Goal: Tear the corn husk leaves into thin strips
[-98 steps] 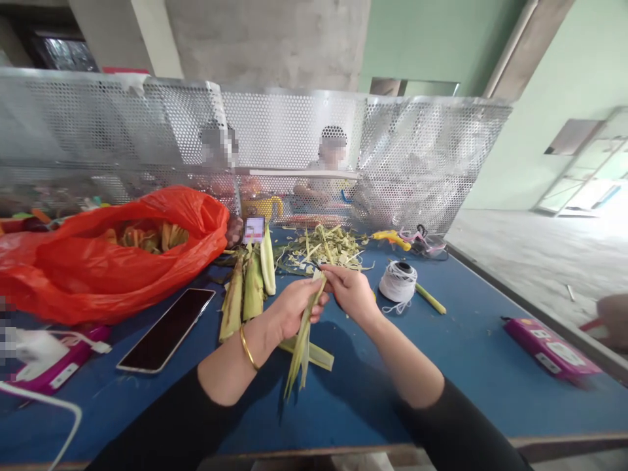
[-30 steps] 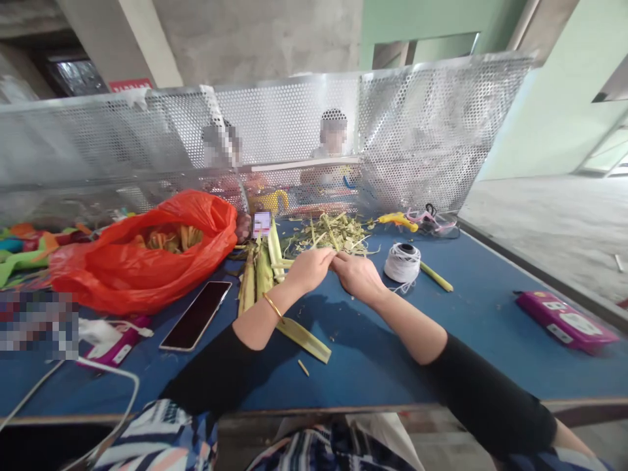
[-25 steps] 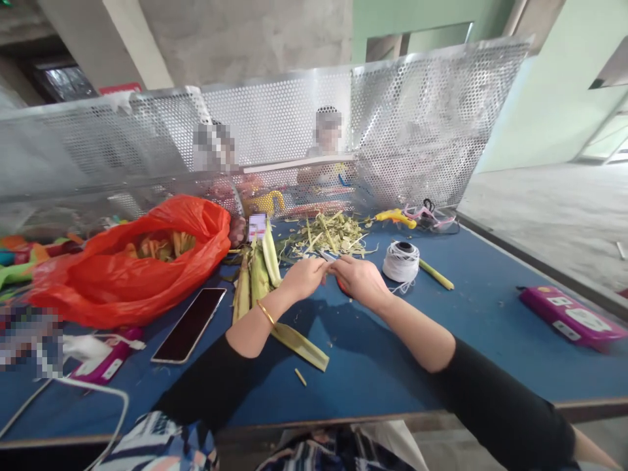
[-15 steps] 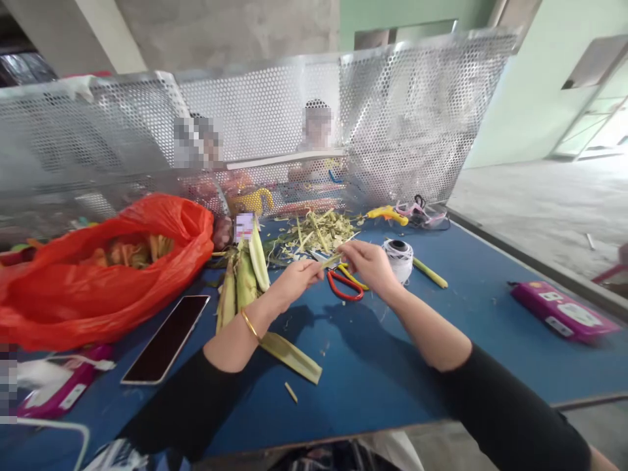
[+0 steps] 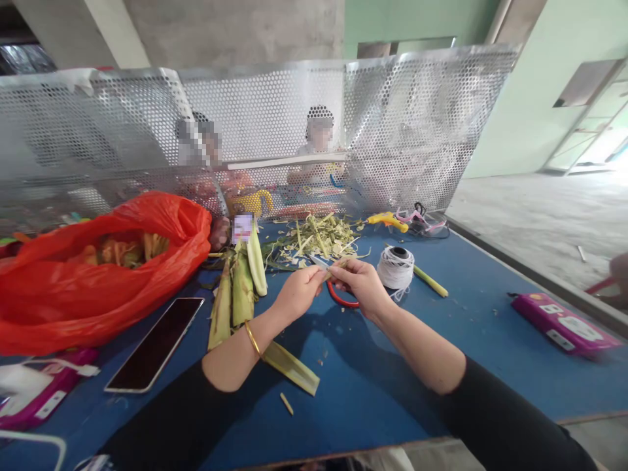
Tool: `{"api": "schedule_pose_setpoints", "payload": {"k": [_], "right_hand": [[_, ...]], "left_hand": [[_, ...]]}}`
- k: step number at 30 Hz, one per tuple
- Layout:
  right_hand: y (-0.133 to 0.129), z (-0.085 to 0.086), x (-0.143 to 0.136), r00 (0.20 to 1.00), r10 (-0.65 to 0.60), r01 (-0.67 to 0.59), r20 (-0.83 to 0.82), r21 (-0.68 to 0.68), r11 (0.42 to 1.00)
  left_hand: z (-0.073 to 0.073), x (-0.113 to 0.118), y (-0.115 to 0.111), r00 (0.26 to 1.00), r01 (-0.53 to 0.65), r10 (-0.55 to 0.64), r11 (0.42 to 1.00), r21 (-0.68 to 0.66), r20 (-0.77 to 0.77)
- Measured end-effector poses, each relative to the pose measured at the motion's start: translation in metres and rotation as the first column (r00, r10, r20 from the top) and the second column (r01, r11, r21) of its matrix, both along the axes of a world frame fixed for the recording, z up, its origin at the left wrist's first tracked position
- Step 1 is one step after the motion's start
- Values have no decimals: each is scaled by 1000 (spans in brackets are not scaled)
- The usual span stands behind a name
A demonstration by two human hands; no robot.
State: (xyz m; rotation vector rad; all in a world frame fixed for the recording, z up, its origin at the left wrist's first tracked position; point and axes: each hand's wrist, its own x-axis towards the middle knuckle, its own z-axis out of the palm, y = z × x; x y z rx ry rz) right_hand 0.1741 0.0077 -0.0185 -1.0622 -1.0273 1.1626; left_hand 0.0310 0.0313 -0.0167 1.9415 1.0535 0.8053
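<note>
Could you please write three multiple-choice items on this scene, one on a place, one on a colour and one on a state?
1. Where does the spool of white thread lie?
A. right of the hands
B. inside the bag
C. on the phone

2. What colour is the plastic bag?
A. green
B. red-orange
C. white

3. What is the state of the phone?
A. held in a hand
B. propped upright
C. lying flat, screen dark

Answers: 1 A, it rests on the blue table just beyond the right hand. 2 B, its plastic is bright red-orange. 3 C, it lies apart from the left hand.
</note>
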Motion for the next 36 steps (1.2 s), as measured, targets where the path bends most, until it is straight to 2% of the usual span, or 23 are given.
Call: {"api": "schedule_pose_setpoints", "payload": {"k": [3, 7, 9, 10, 11, 12, 13, 14, 15, 16, 17, 19, 22, 30, 32, 34, 35, 36], "right_hand": [[-1, 0, -1, 998, -39, 38, 39, 24, 999], [0, 0, 1, 986, -37, 28, 160, 59, 998], [1, 3, 5, 947, -58, 31, 316, 90, 995], [1, 6, 8, 890, -84, 39, 449, 108, 993], [1, 8, 12, 785, -113, 47, 609, 123, 991], [0, 11, 16, 614, -134, 51, 778, 129, 990], [-1, 13, 19, 391, -128, 55, 912, 116, 992], [-1, 14, 22, 162, -90, 65, 983, 81, 995], [-2, 14, 24, -24, -37, 81, 999, 39, 996], [-2, 13, 25, -143, 19, 99, 990, -5, 995], [-2, 12, 26, -200, 63, 109, 978, -42, 993], [-1, 10, 26, -212, 104, 100, 972, -84, 991], [1, 9, 25, -199, 133, 72, 971, -121, 990], [0, 7, 16, -170, 164, 49, 972, -158, 986], [-2, 3, 6, -86, 155, 21, 984, -154, 988], [-5, -3, -4, 148, 102, -105, 984, -87, 991], [-6, -4, -7, 229, 58, -198, 972, -12, 980], [-6, -6, -8, 273, 9, -241, 962, 59, 969]], "left_hand": [[7, -1, -5, 993, 38, -27, 995, 91, -114], [15, -2, -7, 967, -22, 71, 980, 198, -244], [17, -4, -5, 976, -30, 63, 987, 157, -206], [18, -5, -4, 989, -29, 40, 997, 78, -143], [19, -7, -2, 998, -27, 25, 999, -26, -55], [20, -9, -1, 999, -17, 22, 991, -134, 40], [21, -10, 1, 991, -3, 35, 972, -235, 131], [22, -12, 1, 977, 12, 58, 947, -321, 207], [24, -13, 2, 961, 29, 82, 920, -391, 264], [25, -15, 2, 947, 49, 100, 894, -446, 305], [26, -16, 2, 935, 71, 114, 867, -493, 335], [28, -17, 1, 918, 117, 127, 818, -563, 376], [28, -16, 0, 907, 163, 125, 776, -609, 402], [28, -16, 1, 877, 164, 167, 778, -607, 451], [27, -15, 2, 872, 185, 154, 775, -604, 465], [25, -14, 2, 867, 205, 145, 769, -605, 477], [24, -13, 2, 865, 207, 147, 765, -610, 479], [24, -13, 3, 864, 204, 155, 763, -614, 479]]}}
